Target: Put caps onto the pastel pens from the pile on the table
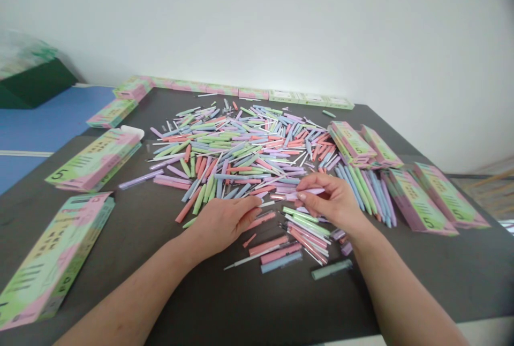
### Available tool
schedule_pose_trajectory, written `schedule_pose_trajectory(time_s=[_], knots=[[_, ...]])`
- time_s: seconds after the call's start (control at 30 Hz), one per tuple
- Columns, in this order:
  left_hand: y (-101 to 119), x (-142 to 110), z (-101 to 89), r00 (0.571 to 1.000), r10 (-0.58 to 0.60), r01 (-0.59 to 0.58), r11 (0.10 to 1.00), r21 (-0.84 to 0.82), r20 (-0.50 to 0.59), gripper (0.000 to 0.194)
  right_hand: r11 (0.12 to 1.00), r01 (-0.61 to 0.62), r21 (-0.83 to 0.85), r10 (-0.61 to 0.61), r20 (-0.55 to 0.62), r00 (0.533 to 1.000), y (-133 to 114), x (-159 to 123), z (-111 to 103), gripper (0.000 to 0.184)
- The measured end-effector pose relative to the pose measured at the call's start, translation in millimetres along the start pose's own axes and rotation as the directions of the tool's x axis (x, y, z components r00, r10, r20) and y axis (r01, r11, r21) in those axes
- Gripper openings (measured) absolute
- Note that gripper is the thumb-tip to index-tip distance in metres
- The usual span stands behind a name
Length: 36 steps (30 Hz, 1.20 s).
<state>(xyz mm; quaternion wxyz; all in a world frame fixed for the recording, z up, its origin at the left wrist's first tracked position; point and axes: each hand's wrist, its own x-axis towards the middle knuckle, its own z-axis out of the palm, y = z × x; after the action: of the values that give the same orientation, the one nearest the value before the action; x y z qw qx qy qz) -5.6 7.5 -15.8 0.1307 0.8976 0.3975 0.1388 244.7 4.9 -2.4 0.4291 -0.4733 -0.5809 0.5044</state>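
Observation:
My right hand [331, 201] pinches a lavender pen barrel [315, 192] between thumb and fingers, above the near edge of a big pile of pen parts [241, 148]. Just to its left, my left hand [227, 220] is closed, thumb against the fingers. A short white stick [268, 204] shows at its fingertips; whether it is gripped I cannot tell. Below the hands lie clear-ended green and pink pens [309, 228], loose pink barrels [280, 252], a blue barrel [281, 262] and a thin white refill [249, 261]. A grey-green barrel [331, 269] rests near my right wrist.
Printed pen boxes [56, 249] lie on the dark table [193, 303] at left, with more boxes [421, 201] at right. A row of boxes [252, 93] lines the back edge by the wall. Sorted barrels [367, 190] lie beside the right boxes. A dark green bin [36, 86] stands far left.

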Motion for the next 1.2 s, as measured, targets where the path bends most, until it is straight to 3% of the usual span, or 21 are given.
schedule_pose_trajectory(time_s=[0.13, 0.4, 0.8, 0.93, 1.2], knots=[[-1.2, -0.1, 0.1, 1.0, -0.004, 0.004, 1.0, -0.031, -0.003, 0.027, 1.0, 0.021, 0.019, -0.02, -0.045, 0.999, 1.7, 0.5, -4.1, 0.023], [0.8, -2.9, -1.0, 1.0, -0.011, 0.012, 0.995, -0.094, 0.007, 0.026, 0.962, 0.071, 0.264, -0.052, -0.078, 0.996, 0.8, 1.2, -1.6, 0.022], [3.4, -2.9, -4.0, 0.999, -0.039, 0.039, 0.971, -0.235, 0.008, 0.027, 0.885, -0.008, 0.466, 0.041, -0.061, 0.997, -3.7, 4.2, 3.4, 0.031], [4.9, -1.8, -6.8, 0.997, -0.066, 0.071, 0.969, -0.238, 0.03, 0.027, 0.921, -0.086, 0.38, 0.076, 0.041, 0.996, -5.2, 0.3, 6.5, 0.024], [5.4, -1.4, -4.8, 0.997, -0.073, 0.074, 0.973, -0.219, 0.015, 0.027, 0.991, 0.105, 0.079, -0.106, 0.002, 0.994, -5.5, -9.1, 18.2, 0.016]])
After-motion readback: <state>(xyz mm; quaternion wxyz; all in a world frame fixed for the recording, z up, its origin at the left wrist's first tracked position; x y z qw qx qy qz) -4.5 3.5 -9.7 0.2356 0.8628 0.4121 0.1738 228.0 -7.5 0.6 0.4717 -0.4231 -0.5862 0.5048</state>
